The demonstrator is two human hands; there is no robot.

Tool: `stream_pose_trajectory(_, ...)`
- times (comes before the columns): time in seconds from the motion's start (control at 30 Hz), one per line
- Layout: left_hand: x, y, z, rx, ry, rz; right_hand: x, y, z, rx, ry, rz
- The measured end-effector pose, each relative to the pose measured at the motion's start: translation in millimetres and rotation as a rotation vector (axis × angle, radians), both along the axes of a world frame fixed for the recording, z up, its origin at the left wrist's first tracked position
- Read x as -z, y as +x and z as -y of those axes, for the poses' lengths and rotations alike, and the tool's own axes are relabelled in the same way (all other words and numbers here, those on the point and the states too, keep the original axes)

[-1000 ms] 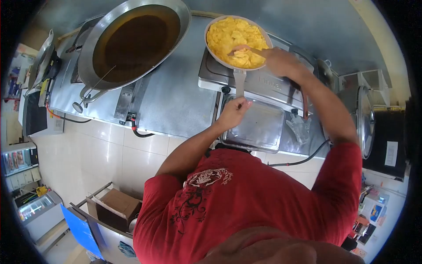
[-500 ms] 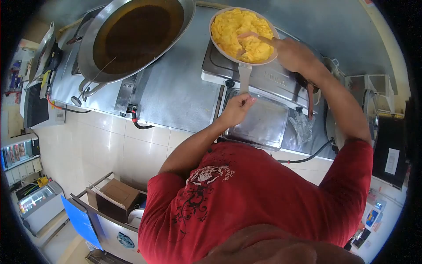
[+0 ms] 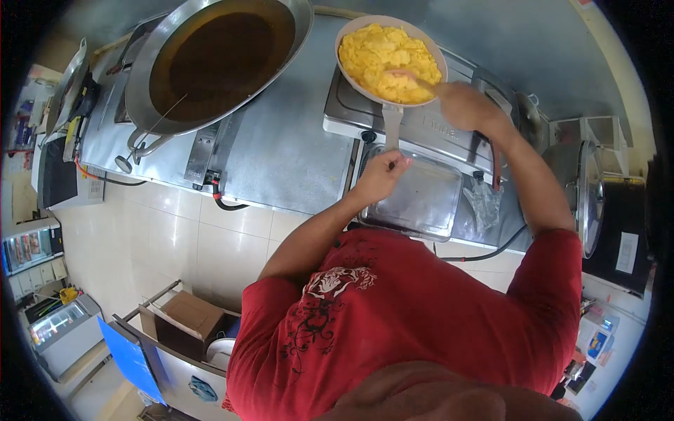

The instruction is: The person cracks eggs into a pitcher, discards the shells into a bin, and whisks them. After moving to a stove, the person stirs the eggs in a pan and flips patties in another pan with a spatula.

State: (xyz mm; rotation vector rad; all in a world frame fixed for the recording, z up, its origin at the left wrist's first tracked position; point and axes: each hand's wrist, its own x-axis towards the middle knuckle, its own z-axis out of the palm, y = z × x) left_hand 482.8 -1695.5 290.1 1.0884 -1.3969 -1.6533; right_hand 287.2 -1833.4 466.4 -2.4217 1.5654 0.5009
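Note:
Yellow scrambled eggs (image 3: 382, 52) fill most of a light-coloured frying pan (image 3: 349, 27), which rests on a silver gas stove (image 3: 344, 112). My left hand (image 3: 381, 174) is closed around the end of the pan's handle (image 3: 392, 126). At the pan's right edge, my right hand (image 3: 465, 105) is closed on the handle of a pinkish spatula (image 3: 404, 73). The spatula's blade lies in the eggs, partly covered by them. Motion blurs my right fingers a little.
A large wok (image 3: 140, 84) of dark oil stands left on the steel counter (image 3: 288, 140), a thin probe over its rim. A metal tray (image 3: 414, 200) sits in front of the stove, a clear plastic bag (image 3: 483, 205) beside it. Pot lids (image 3: 591, 200) stand at right.
My right hand has moved slightly down and right with the spatula, and the eggs have shifted toward the handle side of the pan. My left hand keeps its hold.

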Motion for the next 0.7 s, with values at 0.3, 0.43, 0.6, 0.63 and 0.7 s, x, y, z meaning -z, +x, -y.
stream_pose_trajectory(0.3,0.9,-4.0,-0.1,-0.017,0.01,-0.002,-64.9,-32.3,42.9,-0.131,-0.099,-0.13)
stream_pose_trajectory(0.43,-2.8,-2.9,-1.8,-0.008,0.018,0.016,-42.5,-32.2,82.9,0.142,-0.171,-0.094)
stream_pose_trajectory(0.6,-2.9,-2.2,1.3,-0.003,0.027,0.01,68.0,-42.4,116.5,0.035,-0.204,-0.025)
stream_pose_trajectory(0.63,0.2,-3.5,1.4,-0.01,0.024,0.005,70.8,-38.9,97.6,-0.023,-0.194,-0.003)
stream_pose_trajectory(0.7,2.1,-5.4,-2.2,-0.018,0.035,-0.001,43.6,-33.1,63.8,-0.018,-0.123,-0.016)
